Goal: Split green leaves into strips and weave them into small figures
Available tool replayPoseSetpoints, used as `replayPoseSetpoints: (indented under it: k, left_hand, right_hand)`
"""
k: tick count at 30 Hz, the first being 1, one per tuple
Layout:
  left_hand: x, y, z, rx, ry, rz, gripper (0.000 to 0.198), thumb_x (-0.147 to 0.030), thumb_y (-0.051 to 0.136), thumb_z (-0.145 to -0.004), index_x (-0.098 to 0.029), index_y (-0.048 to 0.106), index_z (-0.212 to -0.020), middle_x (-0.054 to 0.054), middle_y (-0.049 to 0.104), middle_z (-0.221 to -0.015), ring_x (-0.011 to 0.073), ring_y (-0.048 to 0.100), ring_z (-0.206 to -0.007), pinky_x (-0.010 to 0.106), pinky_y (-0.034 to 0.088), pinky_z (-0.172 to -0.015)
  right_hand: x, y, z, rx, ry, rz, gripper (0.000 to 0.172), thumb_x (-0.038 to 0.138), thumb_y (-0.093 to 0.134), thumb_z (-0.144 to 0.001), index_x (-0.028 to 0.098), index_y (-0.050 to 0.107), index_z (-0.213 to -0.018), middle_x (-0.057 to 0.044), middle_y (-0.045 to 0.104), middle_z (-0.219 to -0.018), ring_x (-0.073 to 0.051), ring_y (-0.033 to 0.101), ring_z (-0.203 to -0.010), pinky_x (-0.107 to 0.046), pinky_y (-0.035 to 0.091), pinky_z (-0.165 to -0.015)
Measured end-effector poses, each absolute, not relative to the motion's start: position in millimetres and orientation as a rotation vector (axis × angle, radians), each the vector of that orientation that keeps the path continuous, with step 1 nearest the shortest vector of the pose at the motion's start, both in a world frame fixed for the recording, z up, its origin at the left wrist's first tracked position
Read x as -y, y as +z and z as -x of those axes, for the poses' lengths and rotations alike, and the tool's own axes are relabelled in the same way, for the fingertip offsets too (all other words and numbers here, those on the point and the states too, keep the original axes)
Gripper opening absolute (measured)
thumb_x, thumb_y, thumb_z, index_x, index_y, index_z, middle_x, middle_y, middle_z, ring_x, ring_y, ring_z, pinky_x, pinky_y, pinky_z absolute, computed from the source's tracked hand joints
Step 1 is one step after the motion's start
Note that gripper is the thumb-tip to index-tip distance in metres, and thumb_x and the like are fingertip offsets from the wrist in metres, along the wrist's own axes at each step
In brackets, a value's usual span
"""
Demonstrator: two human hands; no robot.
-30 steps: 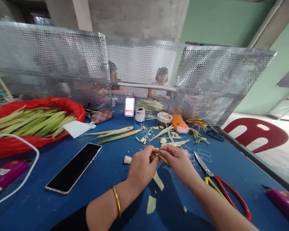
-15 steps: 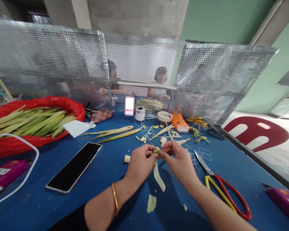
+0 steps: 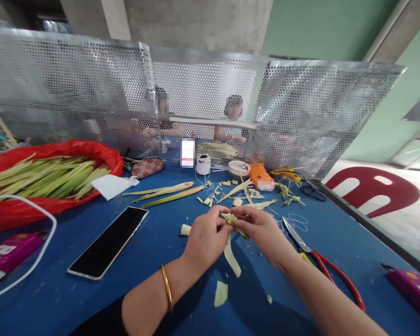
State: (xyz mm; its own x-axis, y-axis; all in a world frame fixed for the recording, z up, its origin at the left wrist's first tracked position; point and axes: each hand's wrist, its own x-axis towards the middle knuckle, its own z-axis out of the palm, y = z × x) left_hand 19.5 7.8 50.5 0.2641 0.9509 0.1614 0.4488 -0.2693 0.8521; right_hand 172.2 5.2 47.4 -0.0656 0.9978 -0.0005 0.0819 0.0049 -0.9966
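Note:
Between my two hands is a small folded piece of pale green leaf strip (image 3: 228, 218). My left hand (image 3: 207, 235), with a gold bangle on its wrist, pinches the piece from the left. The fingers of my right hand (image 3: 257, 228) close on its right side, partly covering it. Below my fingers a long pale strip (image 3: 232, 259) extends toward me; whether it joins the held piece is hidden. A short cut stalk (image 3: 185, 229) lies beside my left hand. Red-and-yellow-handled scissors (image 3: 296, 235) lie at the right, partly behind my right forearm.
A red bag (image 3: 73, 145) of leaf strips stands at the left, near a black-screened phone (image 3: 108, 242). Behind my hands are leaf scraps, a thread spool (image 3: 203, 164), a tape roll (image 3: 239, 168) and an orange packet (image 3: 262, 176). A perforated metal screen (image 3: 203, 84) separates me from people opposite.
My right hand has shifted slightly, its forearm now covering more of the scissors' yellow handle. More of the folded leaf piece shows between my fingers, and a bit sticks out below my right hand.

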Motion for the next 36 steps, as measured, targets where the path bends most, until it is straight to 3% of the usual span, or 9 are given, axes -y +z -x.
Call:
replayPoseSetpoints:
  k: [7, 13, 16, 21, 29, 32, 36]
  left_hand:
    - [-11.4, 52.2, -16.4, -1.284, 0.902, -1.914, 0.055, -0.015, 0.054, -0.075, -0.018, 0.049, -0.129, -0.003, 0.071, -0.065, 0.0175, 0.065, -0.068, 0.026, 0.043, -0.068]
    - [-11.6, 45.3, -16.9, -1.291, 0.892, -1.909, 0.053, -0.01, 0.05, -0.072, -0.018, 0.053, -0.125, -0.002, 0.071, -0.065, 0.0168, 0.065, -0.066, 0.026, 0.045, -0.067]
    - [-11.5, 45.2, -18.3, -1.267, 0.906, -1.827, 0.045, -0.01, 0.051, -0.073, -0.019, 0.057, -0.116, -0.002, 0.07, -0.064, 0.0157, 0.064, -0.062, 0.026, 0.046, -0.064]
    - [-16.0, 52.0, -17.5, -1.123, 0.944, -1.34, 0.015, -0.018, 0.058, -0.075, -0.016, 0.06, -0.09, 0.003, 0.072, -0.07, 0.01, 0.055, -0.045, 0.019, 0.038, -0.042]
    - [-26.1, 54.7, -6.2, -0.99, 1.083, -0.891, 0.018, -0.019, 0.067, -0.069, -0.011, 0.063, -0.084, 0.004, 0.069, -0.071, 0.0039, 0.046, -0.043, 0.015, 0.03, -0.037]
    - [-26.8, 49.6, -7.5, -0.976, 1.048, -0.835, 0.019, -0.02, 0.069, -0.066, -0.011, 0.063, -0.081, 0.003, 0.068, -0.07, 0.0033, 0.046, -0.044, 0.015, 0.03, -0.037]
    - [-23.8, 47.0, -12.6, -1.019, 1.061, -0.999, 0.019, -0.025, 0.068, -0.07, -0.011, 0.064, -0.082, -0.002, 0.059, -0.054, 0.0058, 0.047, -0.043, 0.016, 0.033, -0.039]
  right_hand:
    - [-3.1, 54.4, -176.5, 1.346, 1.339, 1.171, 0.021, 0.032, 0.074, -0.068, 0.018, 0.071, -0.083, -0.002, 0.072, -0.075, -0.015, 0.065, -0.073, -0.029, 0.048, -0.073]
    - [-4.4, 44.2, -167.7, 1.443, 1.104, 1.245, 0.019, 0.036, 0.065, -0.075, 0.017, 0.068, -0.073, -0.001, 0.066, -0.062, -0.016, 0.063, -0.062, -0.029, 0.048, -0.065]
    - [-7.0, 40.8, -169.1, 1.476, 1.025, 1.262, 0.017, 0.034, 0.062, -0.077, 0.017, 0.067, -0.077, -0.002, 0.067, -0.067, -0.017, 0.063, -0.063, -0.03, 0.049, -0.063]
    - [-6.9, 52.6, -184.2, 1.734, 0.434, 1.176, 0.013, 0.025, 0.055, -0.086, 0.02, 0.067, -0.086, -0.004, 0.066, -0.085, -0.018, 0.061, -0.077, -0.03, 0.049, -0.07]
    - [1.9, 64.4, -191.0, 2.379, -0.145, 0.917, 0.037, 0.005, 0.041, -0.088, 0.021, 0.067, -0.109, -0.009, 0.06, -0.094, -0.018, 0.058, -0.08, -0.031, 0.049, -0.068]
    - [2.9, 60.5, -186.6, 2.352, -0.108, 0.897, 0.032, 0.008, 0.043, -0.09, 0.023, 0.069, -0.099, -0.008, 0.063, -0.091, -0.018, 0.06, -0.078, -0.029, 0.051, -0.067]
    - [7.3, 59.8, -177.6, 2.086, 0.272, 0.885, 0.016, 0.022, 0.055, -0.089, 0.024, 0.07, -0.092, -0.007, 0.068, -0.093, -0.02, 0.065, -0.086, -0.029, 0.054, -0.074]
